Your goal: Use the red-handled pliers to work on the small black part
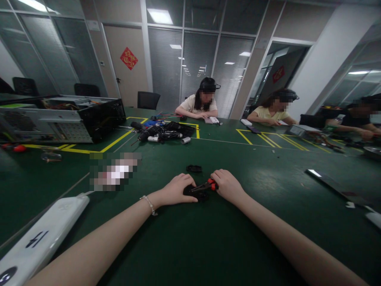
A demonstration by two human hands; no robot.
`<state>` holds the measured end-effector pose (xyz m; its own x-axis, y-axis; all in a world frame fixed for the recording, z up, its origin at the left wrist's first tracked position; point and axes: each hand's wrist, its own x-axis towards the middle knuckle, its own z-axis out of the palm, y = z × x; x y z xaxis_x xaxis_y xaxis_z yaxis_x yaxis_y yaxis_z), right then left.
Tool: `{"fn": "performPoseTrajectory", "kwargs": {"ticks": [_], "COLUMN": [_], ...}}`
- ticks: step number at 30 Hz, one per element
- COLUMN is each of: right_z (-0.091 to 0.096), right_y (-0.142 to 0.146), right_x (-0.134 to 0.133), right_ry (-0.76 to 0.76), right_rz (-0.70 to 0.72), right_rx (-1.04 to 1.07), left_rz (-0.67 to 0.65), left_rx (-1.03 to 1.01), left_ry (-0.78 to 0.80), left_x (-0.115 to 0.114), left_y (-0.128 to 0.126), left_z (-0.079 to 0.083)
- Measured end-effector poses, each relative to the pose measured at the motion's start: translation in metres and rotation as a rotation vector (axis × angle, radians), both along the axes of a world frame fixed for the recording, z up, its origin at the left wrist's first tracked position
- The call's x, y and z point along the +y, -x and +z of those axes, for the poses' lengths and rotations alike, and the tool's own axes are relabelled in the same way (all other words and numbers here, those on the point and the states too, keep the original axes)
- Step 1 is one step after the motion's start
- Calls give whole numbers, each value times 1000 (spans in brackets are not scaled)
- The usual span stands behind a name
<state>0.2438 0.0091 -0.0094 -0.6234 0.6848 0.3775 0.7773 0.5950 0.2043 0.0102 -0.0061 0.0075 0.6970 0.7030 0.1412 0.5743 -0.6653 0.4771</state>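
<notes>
Taking the pliers as the clock's centre, the right hand (228,184) is gripping the red handles of the pliers (205,185) from three o'clock, its fingers curled around them. The left hand (180,188), at nine, is holding a black piece (203,196) between thumb and fingers, partly covering it. The pliers' tips are pointing at that piece over the green worktop (184,246); whether they are pinching it is too dark to tell.

A second black piece (194,169) is lying just beyond, near eleven o'clock. Farther out at eleven, a heap of dark tools (166,132) is sitting with a small white cylinder (186,140) beside it. An opened computer case (59,121) is blocking the view at ten. A white box (44,234) is lying at eight, the left forearm running alongside. A dark flat bar (330,182) is resting at three. One co-worker (199,104) is leaning on the far edge at twelve.
</notes>
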Motion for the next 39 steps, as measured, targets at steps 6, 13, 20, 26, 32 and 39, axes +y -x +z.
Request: {"fn": "performPoseTrajectory", "kwargs": {"ticks": [6, 13, 20, 26, 32, 39], "right_z": [-1, -1, 0, -2, -1, -2], "right_y": [0, 1, 1, -1, 0, 1], "right_x": [1, 2, 1, 2, 1, 3], "right_ry": [-2, -7, -8, 1, 6, 0], "right_rz": [-8, 17, -3, -9, -3, 2], "right_rx": [-12, -9, -11, -4, -20, -14], "left_rz": [-5, -3, -5, -1, -1, 6], "left_rx": [-2, 5, 4, -2, -4, -13], "left_ry": [-17, -16, -17, -21, -19, -46], "left_x": [1, 2, 1, 2, 1, 0], "left_y": [1, 1, 0, 0, 0, -1], "left_z": [-4, -5, -3, -3, -3, -5]}}
